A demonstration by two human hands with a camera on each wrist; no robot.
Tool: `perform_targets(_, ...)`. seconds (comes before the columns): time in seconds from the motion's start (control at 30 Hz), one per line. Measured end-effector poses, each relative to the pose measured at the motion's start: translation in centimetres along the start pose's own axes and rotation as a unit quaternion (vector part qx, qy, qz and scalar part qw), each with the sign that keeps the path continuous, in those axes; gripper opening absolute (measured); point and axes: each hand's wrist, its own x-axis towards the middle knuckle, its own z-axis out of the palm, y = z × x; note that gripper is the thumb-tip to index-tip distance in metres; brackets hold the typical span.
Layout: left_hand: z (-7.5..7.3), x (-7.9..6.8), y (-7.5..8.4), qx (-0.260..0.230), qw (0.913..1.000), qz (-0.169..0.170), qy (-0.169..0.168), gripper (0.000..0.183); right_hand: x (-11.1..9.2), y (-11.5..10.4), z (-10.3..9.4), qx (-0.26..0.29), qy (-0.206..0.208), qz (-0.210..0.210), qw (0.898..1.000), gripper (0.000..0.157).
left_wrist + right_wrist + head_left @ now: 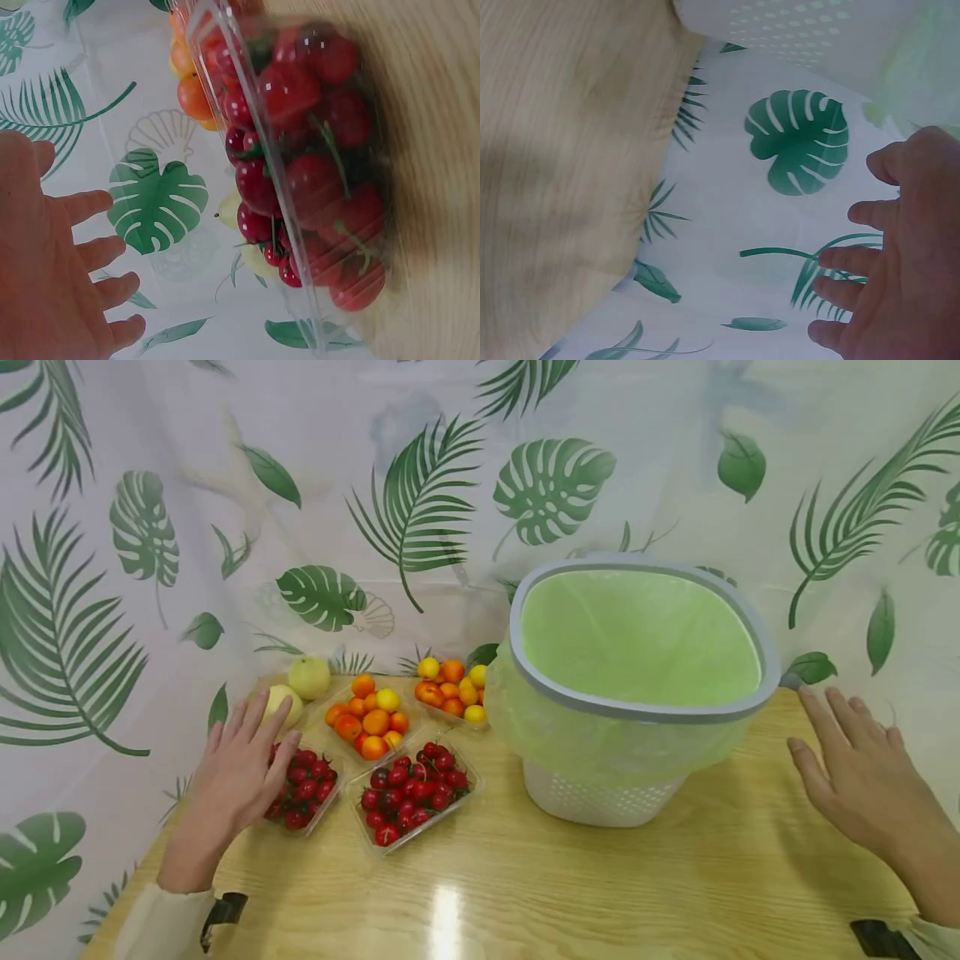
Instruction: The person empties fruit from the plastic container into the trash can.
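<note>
My left hand (pixel 236 772), fingers straight and spread, hovers over the left side of the table and overlaps a clear box of small red fruit (pixel 306 787) in the head view. Right of it lies a clear box of dark red cherries (pixel 412 789), seen close up in the left wrist view as red fruit with green stems (pixel 315 172). My right hand (pixel 862 768) is held out, fingers extended, to the right of a white perforated bin (pixel 600 797). A light green bag (pixel 630 635) lines the bin, under a grey rim ring (pixel 645 714). Neither hand holds anything.
Behind the cherries stand two clear boxes of orange and yellow fruit (pixel 367 718), (pixel 452 689). Two pale yellow-green round fruits (pixel 309 677) sit at the back left. A leaf-printed white curtain (pixel 300 527) borders the wooden table (pixel 525 893).
</note>
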Motion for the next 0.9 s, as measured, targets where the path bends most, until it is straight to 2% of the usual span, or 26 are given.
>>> perform_targets(0.13,0.7,-0.9,0.9,-0.033,0.9991,0.0,0.026,0.061,0.0,-0.5,-0.7,0.023,0.009,0.0,1.0,0.065)
perform_targets(0.3,1.5,-2.0,2.4,-0.09,0.9929,0.002,0.078,0.055,0.2,-2.0,-2.0,0.089,0.021,0.02,0.996,0.063)
perform_targets(0.4,1.7,-2.5,3.5,-0.123,0.988,-0.002,0.094,0.053,0.4,-3.1,-3.1,0.13,0.057,0.018,0.99,0.061)
perform_targets(0.5,1.7,-3.2,4.4,-0.152,0.9837,-0.012,0.096,0.051,0.5,-4.4,-4.0,0.16,0.114,-0.012,0.98,0.058)
perform_targets(0.57,1.7,-3.8,4.8,-0.172,0.9802,-0.025,0.095,0.05,0.7,-5.4,-4.4,0.188,0.148,-0.028,0.971,0.056)
perform_targets(0.63,1.8,-4.4,5.0,-0.193,0.9757,-0.04,0.095,0.049,1.0,-6.4,-4.7,0.222,0.187,-0.029,0.957,0.053)
perform_targets(0.73,2.3,-5.3,5.3,-0.219,0.9686,-0.053,0.105,0.046,1.3,-8.0,-5.2,0.276,0.226,-0.008,0.934,0.049)
perform_targets(0.83,2.9,-5.9,5.5,-0.233,0.9638,-0.053,0.119,0.043,1.8,-9.2,-5.5,0.319,0.236,0.012,0.918,0.046)
perform_targets(0.9,3.2,-6.1,5.8,-0.239,0.9621,-0.048,0.122,0.041,2.1,-9.7,-5.6,0.385,0.223,0.016,0.895,0.044)
